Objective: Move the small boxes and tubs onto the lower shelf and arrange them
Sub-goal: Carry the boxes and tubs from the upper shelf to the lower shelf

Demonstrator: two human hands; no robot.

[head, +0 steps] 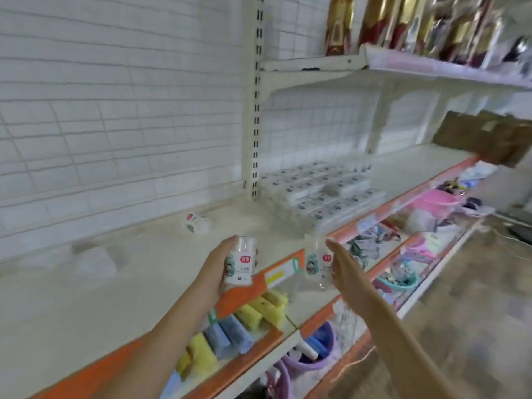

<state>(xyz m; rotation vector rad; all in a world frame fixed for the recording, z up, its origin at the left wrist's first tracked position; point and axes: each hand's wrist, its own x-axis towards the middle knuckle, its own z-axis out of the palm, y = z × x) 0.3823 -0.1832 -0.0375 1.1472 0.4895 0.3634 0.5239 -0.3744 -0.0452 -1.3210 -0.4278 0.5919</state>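
Tubs, one per hand: left hand (223, 262) wrapped around an upright tub (242, 262) over the shelf (121, 286) edge, label out. Right hand (342, 266) pinching second tub (318, 264), fingers fairly straight. Third tub (197, 223) tipped over further back. Flat boxes (322, 191) already stacked rightward, probably for neat rows.

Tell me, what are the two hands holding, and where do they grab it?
Each hand holds a small clear plastic tub with a white label: left hand grips one tub around its side; right hand holds another likewise.
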